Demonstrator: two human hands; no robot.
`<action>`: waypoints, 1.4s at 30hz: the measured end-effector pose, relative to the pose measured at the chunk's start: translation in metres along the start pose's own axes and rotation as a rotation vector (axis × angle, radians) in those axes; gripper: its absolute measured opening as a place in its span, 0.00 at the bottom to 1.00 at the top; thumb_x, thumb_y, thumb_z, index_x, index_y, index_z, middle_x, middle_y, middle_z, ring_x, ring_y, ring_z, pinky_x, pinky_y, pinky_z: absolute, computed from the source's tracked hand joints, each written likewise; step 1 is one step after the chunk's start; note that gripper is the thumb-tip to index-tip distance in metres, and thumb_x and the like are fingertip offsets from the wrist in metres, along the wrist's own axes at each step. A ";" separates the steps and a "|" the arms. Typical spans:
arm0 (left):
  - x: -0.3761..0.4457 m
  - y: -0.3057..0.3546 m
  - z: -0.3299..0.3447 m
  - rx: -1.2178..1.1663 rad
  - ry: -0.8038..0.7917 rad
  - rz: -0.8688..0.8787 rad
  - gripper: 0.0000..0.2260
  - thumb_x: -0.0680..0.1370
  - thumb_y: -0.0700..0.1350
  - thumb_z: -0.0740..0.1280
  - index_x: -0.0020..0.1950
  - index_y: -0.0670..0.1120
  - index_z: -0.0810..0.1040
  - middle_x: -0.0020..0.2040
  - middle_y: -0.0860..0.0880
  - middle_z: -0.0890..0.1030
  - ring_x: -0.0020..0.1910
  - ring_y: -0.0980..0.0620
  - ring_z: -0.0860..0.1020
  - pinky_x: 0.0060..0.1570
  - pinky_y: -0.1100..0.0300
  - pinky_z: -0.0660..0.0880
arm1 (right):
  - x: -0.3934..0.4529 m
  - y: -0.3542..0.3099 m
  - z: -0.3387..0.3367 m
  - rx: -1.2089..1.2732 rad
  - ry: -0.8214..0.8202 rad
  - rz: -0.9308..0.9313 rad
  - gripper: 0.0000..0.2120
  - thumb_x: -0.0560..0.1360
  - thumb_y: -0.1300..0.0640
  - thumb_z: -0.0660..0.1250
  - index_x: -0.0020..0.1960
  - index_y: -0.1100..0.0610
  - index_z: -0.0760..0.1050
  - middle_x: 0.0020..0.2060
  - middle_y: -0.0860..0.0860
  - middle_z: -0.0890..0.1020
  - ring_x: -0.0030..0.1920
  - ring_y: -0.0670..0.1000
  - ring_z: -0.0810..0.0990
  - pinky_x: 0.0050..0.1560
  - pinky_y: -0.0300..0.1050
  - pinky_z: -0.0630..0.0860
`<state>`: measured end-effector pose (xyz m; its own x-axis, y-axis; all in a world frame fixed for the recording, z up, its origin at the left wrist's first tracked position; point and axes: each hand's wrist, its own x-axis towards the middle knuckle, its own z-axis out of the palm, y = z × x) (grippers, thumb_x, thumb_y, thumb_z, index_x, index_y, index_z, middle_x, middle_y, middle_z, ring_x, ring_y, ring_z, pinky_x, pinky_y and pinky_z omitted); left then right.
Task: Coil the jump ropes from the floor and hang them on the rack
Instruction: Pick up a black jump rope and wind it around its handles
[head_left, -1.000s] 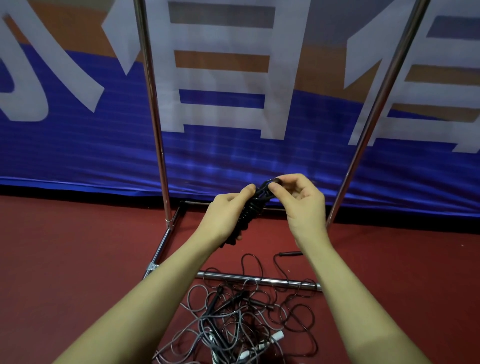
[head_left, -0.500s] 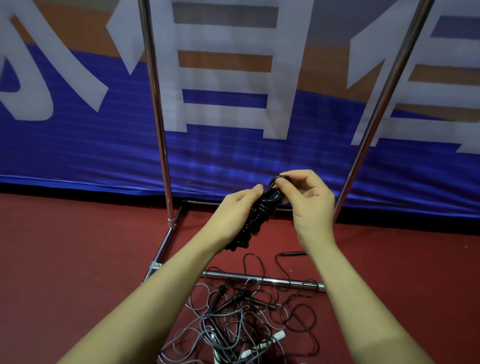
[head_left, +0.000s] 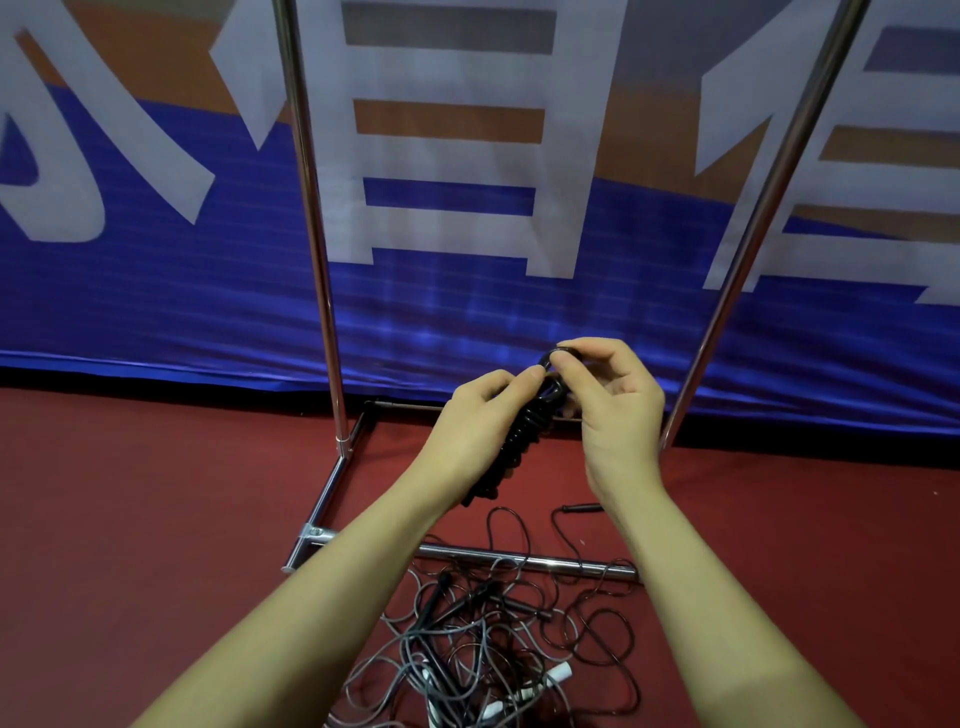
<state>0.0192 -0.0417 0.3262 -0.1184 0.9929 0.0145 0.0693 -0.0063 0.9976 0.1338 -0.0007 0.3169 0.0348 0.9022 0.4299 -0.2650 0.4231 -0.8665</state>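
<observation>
Partly, hands (head_left: 470, 426) hide the coiled rope (head_left: 524, 441).

Two hands (head_left: 540, 415), one coiled black rope (head_left: 524, 431), one tangled rope pile (head_left: 483, 639), two upright rack poles (head_left: 311, 208).

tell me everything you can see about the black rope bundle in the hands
The black coiled jump rope bundle is a thin glossy cord, plastic by the look, wound in tight turns into a compact elongated bundle. It is held in the air, tilted with its top toward the right, above the red floor. The left hand grips its middle; the right hand pinches a small loop at its top. Its lower end pokes out below the left hand.
</observation>
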 end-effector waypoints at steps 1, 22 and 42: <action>0.000 0.001 0.001 -0.017 0.012 -0.004 0.18 0.78 0.56 0.63 0.44 0.40 0.74 0.31 0.43 0.73 0.21 0.51 0.69 0.20 0.65 0.64 | 0.000 0.000 0.000 0.033 -0.009 0.008 0.09 0.74 0.67 0.68 0.42 0.55 0.79 0.34 0.45 0.82 0.37 0.45 0.79 0.36 0.37 0.73; 0.001 -0.004 0.006 -0.122 0.007 0.009 0.17 0.79 0.58 0.61 0.44 0.44 0.72 0.33 0.42 0.71 0.26 0.49 0.69 0.25 0.61 0.66 | 0.006 0.006 -0.008 0.354 -0.120 0.152 0.11 0.59 0.53 0.77 0.41 0.52 0.83 0.45 0.51 0.84 0.43 0.49 0.81 0.44 0.41 0.77; 0.009 -0.017 -0.003 0.648 0.371 0.139 0.22 0.68 0.71 0.64 0.41 0.52 0.72 0.35 0.53 0.81 0.39 0.52 0.79 0.42 0.54 0.74 | 0.011 0.004 -0.013 0.013 -0.052 0.302 0.07 0.75 0.65 0.66 0.42 0.57 0.80 0.35 0.49 0.84 0.40 0.49 0.81 0.47 0.41 0.76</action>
<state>0.0141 -0.0332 0.3091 -0.3836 0.8822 0.2732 0.6621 0.0564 0.7473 0.1460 0.0126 0.3148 -0.0969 0.9813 0.1661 -0.2683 0.1349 -0.9538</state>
